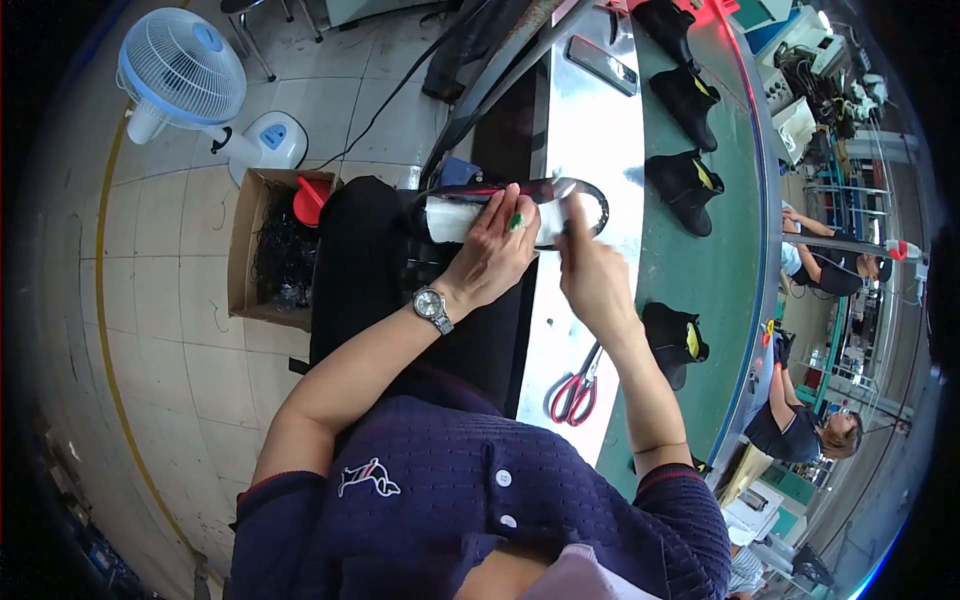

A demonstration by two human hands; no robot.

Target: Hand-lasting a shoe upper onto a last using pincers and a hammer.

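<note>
A dark shoe (450, 222) with a whitish face turned up and a red stripe along its far side lies across my lap and the metal bench edge. My left hand (497, 243), wearing a green ring, rests on the white face with its fingers bent over it, gripping the shoe. Above the shoe's right end is my right hand (594, 275), closed. Motion blurs its fingertips, and what they hold is hard to make out. Red-handled scissors (573, 398) lie on the metal bench (545, 352), nearer my body.
A phone (602, 65) lies at the bench's far end. Several black boots (684, 190) stand on the green conveyor belt (668, 262) to the right. On the left are a cardboard box (247, 240) of dark scraps and a fan (185, 68). Other people work beyond the belt.
</note>
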